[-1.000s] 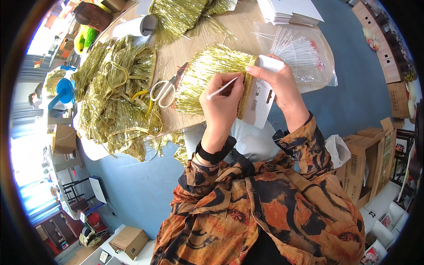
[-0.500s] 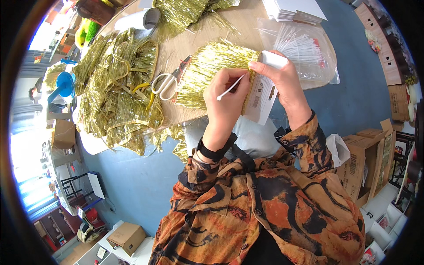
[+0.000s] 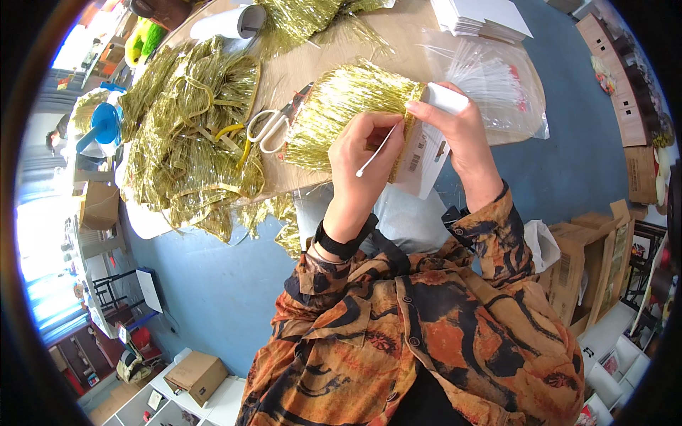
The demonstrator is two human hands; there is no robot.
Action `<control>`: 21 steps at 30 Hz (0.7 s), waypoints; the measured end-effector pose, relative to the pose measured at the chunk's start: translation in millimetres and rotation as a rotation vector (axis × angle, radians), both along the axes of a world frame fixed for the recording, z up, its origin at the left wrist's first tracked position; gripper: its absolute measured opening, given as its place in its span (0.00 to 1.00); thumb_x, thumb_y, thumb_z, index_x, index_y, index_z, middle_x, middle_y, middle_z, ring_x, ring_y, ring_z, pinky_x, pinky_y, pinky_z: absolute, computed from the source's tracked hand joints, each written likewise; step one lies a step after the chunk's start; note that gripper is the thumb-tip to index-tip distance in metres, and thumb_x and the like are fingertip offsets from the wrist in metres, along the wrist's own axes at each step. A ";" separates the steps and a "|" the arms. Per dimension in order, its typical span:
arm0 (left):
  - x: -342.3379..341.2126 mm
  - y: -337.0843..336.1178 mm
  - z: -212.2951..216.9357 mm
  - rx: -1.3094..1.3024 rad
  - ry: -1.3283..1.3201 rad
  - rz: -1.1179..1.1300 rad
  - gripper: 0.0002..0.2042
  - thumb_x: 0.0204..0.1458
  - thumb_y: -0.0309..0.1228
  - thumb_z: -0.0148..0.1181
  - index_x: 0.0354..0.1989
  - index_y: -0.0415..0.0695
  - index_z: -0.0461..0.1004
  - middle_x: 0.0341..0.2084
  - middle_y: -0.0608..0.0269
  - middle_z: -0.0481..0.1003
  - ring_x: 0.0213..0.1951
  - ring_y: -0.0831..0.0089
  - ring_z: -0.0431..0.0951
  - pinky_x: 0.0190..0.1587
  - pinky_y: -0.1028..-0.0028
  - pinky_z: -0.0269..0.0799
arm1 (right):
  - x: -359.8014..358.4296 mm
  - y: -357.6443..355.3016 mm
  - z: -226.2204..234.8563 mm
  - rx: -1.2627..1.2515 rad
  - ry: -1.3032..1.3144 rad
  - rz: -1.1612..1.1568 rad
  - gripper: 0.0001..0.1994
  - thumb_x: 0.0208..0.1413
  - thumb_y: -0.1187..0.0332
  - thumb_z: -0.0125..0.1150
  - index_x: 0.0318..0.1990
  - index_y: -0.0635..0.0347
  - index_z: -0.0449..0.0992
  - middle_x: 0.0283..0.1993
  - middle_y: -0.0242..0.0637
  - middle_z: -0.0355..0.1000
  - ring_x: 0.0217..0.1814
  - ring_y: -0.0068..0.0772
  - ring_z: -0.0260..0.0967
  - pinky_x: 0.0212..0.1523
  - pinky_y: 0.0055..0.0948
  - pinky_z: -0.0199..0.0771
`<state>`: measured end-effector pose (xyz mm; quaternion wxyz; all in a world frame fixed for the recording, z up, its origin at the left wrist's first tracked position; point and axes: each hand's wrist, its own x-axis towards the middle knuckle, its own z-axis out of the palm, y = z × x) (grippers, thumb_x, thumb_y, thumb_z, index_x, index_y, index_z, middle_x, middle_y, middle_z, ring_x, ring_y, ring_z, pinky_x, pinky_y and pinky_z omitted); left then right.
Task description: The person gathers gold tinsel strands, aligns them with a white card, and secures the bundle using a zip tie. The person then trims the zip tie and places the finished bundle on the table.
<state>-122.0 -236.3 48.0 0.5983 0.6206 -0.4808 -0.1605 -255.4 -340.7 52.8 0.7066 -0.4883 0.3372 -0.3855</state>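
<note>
My left hand (image 3: 362, 160) pinches a thin white stick (image 3: 376, 150) against the edge of a bundle of gold tinsel fringe (image 3: 341, 106) lying on the wooden table (image 3: 320, 57). My right hand (image 3: 462, 135) grips a white card (image 3: 426, 160) folded over the end of that tinsel bundle, thumb on top. Both hands meet at the card's left edge, just over the table's near edge.
White-handled scissors (image 3: 273, 128) lie left of the tinsel. A big heap of gold tinsel (image 3: 192, 135) covers the table's left side. A clear bag of white sticks (image 3: 490, 82) and a stack of white cards (image 3: 483, 18) lie at the right. Cardboard boxes (image 3: 582, 270) stand on the blue floor.
The left hand has turned the white stick from pointing right to slanting down-left against the card. The right hand has kept its grip on the card.
</note>
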 end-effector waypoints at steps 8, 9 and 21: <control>-7.5 -1.2 -8.3 0.012 0.277 0.040 0.05 0.57 0.23 0.69 0.40 0.38 0.81 0.30 0.63 0.83 0.29 0.81 0.81 0.34 0.77 0.77 | 2.2 6.2 0.6 -0.025 -0.040 -0.034 0.17 0.53 0.72 0.77 0.47 0.63 0.77 0.43 0.32 0.79 0.44 0.20 0.76 0.47 0.22 0.75; -8.1 -1.2 -8.4 0.001 0.304 0.038 0.05 0.58 0.24 0.69 0.40 0.37 0.81 0.30 0.63 0.83 0.29 0.82 0.81 0.34 0.78 0.77 | 1.4 6.1 0.3 -0.018 -0.034 -0.033 0.17 0.53 0.72 0.77 0.47 0.63 0.77 0.43 0.32 0.79 0.44 0.20 0.76 0.47 0.22 0.75; -3.9 2.0 1.1 -0.016 0.172 0.103 0.05 0.59 0.27 0.69 0.42 0.41 0.83 0.31 0.62 0.82 0.28 0.78 0.80 0.31 0.77 0.76 | -3.5 -1.8 -9.2 0.122 -0.057 0.009 0.15 0.53 0.69 0.76 0.46 0.61 0.79 0.42 0.32 0.80 0.44 0.23 0.76 0.47 0.24 0.74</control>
